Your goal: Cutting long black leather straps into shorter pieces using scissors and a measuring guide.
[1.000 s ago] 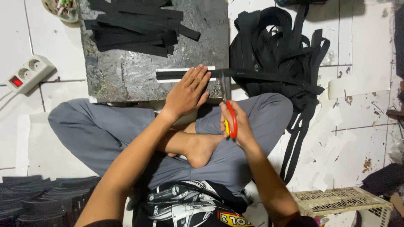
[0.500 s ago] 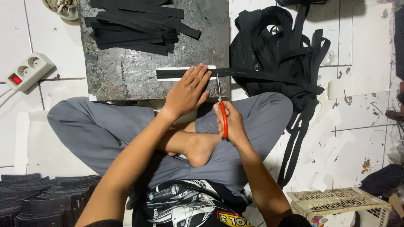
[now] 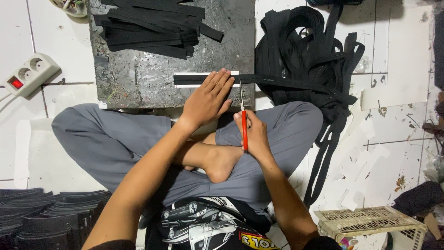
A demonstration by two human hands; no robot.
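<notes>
Sitting cross-legged on the tiled floor (image 3: 64, 41), you face a dark slab (image 3: 152, 78) that lies flat in front of your knees. Your left hand (image 3: 206, 99) is spread flat, palm down, with the fingers close together and pressing on a black strap (image 3: 194, 79) that runs across the slab's near edge. A white strip (image 3: 203, 73) lies directly under that strap, showing as thin pale lines along both of its long sides.

Your right hand (image 3: 254, 134) is closed around the red handles of a pair of scissors (image 3: 243, 113). The blades point away from you and reach the strap just to the right of your left fingertips, at the slab's right end. Whether the blades are parted or closed on the strap is too fine to tell.

From there the strap continues rightward off the slab into a big loose heap of black webbing (image 3: 305, 51) on the floor, with several loops trailing down past your right knee. On the far part of the slab rests a pile of cut black strips (image 3: 152, 28), laid roughly side by side.

A white power strip (image 3: 30, 74) with a red switch sits on the floor to your left. Stacks of dark flat pieces (image 3: 41, 213) lie near your left hip, and a pale plastic basket (image 3: 370, 222) stands at the lower right. Your bare foot (image 3: 219, 162) rests across your lap between both forearms.
</notes>
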